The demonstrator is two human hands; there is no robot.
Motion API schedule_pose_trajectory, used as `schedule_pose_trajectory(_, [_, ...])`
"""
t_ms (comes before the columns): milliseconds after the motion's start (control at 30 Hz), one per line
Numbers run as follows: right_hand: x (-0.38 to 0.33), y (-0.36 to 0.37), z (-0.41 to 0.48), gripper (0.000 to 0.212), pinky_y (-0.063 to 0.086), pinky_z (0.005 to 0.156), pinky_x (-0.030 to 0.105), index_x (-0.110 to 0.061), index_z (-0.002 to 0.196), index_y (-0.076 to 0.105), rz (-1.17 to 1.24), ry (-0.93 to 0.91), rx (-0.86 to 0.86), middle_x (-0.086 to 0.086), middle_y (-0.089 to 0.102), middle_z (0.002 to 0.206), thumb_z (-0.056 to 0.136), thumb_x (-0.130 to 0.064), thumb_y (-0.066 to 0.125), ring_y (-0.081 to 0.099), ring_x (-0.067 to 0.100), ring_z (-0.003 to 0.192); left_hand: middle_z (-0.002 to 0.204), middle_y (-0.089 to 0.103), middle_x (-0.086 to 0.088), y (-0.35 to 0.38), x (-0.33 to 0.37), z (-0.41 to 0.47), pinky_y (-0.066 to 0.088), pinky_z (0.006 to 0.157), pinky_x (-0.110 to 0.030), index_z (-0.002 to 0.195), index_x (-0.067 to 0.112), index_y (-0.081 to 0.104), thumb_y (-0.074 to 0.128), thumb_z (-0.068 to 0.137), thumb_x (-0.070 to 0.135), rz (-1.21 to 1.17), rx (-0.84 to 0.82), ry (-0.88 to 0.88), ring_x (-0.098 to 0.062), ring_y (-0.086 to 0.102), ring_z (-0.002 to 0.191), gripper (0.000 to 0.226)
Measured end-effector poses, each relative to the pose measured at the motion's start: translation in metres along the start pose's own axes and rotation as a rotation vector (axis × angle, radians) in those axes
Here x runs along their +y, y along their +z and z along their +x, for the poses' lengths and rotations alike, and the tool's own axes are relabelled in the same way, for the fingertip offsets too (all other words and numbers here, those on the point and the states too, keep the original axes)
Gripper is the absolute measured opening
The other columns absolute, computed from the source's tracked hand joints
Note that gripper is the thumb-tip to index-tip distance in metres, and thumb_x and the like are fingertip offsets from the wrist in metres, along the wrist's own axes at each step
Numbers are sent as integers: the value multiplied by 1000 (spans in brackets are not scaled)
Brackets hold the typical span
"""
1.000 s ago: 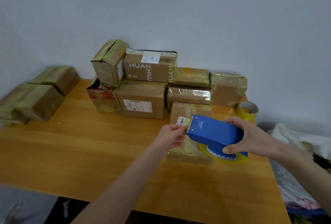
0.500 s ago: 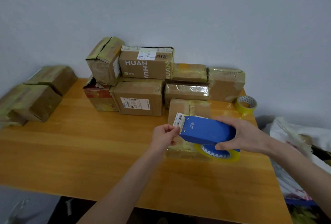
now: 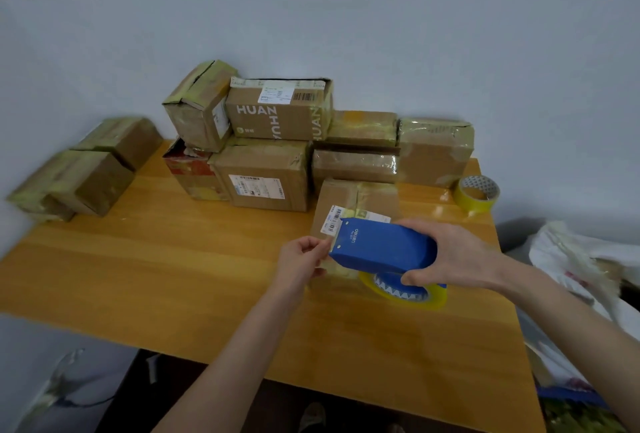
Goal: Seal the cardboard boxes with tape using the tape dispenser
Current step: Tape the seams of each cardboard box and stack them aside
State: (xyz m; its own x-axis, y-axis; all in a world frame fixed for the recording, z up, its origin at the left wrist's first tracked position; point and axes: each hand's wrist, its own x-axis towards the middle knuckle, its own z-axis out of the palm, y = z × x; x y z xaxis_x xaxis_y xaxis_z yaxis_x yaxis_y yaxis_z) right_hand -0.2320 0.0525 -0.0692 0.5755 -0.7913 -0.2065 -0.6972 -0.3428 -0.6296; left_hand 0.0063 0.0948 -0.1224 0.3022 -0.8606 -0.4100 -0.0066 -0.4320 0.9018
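Blue plastic tape dispenser: gripped in my right hand over the small brown cardboard box. Left hand pinches at its mouth. Barely shifted this past second; taping not begun, I judge.

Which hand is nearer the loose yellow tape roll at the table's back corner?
Right. The right hand grips the blue tape dispenser, in front and left of the tape roll; the left hand sits farther left, pinching the tape end at the dispenser's mouth.
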Motion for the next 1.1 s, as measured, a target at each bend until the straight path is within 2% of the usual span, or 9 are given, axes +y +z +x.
schedule_pose_trajectory(100, [17,-5,-15,61,55,78,30,-45,121,46,-24,-5,-13,-19,58,108,72,-38,80,59,5,95,72,58,2,-9,-8,-2,48,60,-23,79,12,62,63,92,18,-36,92,-15,-7,52,67,14])
schedule_pose_trajectory(200, [33,-17,-30,59,55,77,31,-50,117,42,-99,23,-34,-20,59,105,71,-41,79,61,6,92,70,57,1,-28,-15,-2,50,58,-21,77,10,61,64,92,18,-67,201,1,-5,49,61,17])
schedule_pose_trajectory(300, [45,-21,-38,58,55,76,30,-55,112,40,-110,37,-61,-22,59,103,71,-43,79,61,4,91,72,59,0,-29,-25,-3,51,57,-20,79,9,61,65,91,21,-6,206,-14,-5,50,61,17])
schedule_pose_trajectory(467, [59,-23,-53,60,56,76,32,-57,111,42,-74,93,-58,-24,59,100,72,-35,81,62,2,86,73,59,-3,-44,-35,3,51,60,-24,76,11,61,64,92,17,-13,264,-31,-7,50,63,17])
schedule_pose_trajectory(533, [63,-22,-54,61,55,73,30,-56,114,41,-102,137,-75,-21,61,100,71,-35,80,62,-1,80,74,61,-3,-49,-40,7,51,61,-24,78,10,62,64,92,18,47,254,-31,-8,51,64,16])
schedule_pose_trajectory(633, [68,-12,-51,75,54,73,28,-50,132,35,-240,184,-116,-19,61,103,71,-43,77,59,1,79,75,62,-3,-45,-49,12,51,61,-25,76,11,60,62,93,20,105,244,-17,-11,54,69,20])
schedule_pose_trajectory(733, [71,-4,-51,83,52,68,22,-48,142,26,-321,223,-116,-20,58,103,73,-46,73,55,0,74,75,64,-2,-40,-56,19,48,58,-26,75,13,59,62,93,21,137,258,-5,-13,58,74,19])
schedule_pose_trajectory(900, [81,3,-50,83,52,69,24,-47,143,27,-295,286,-138,-19,56,103,74,-45,74,58,5,80,74,64,1,-37,-64,31,46,56,-23,83,10,61,62,93,20,188,238,-25,-11,58,72,15])
schedule_pose_trajectory(1100, [84,7,-43,80,52,71,26,-46,142,28,-304,332,-155,-17,57,108,75,-44,73,58,9,88,73,63,1,-33,-73,41,46,55,-25,79,12,60,62,93,18,208,201,-44,-12,55,71,16])
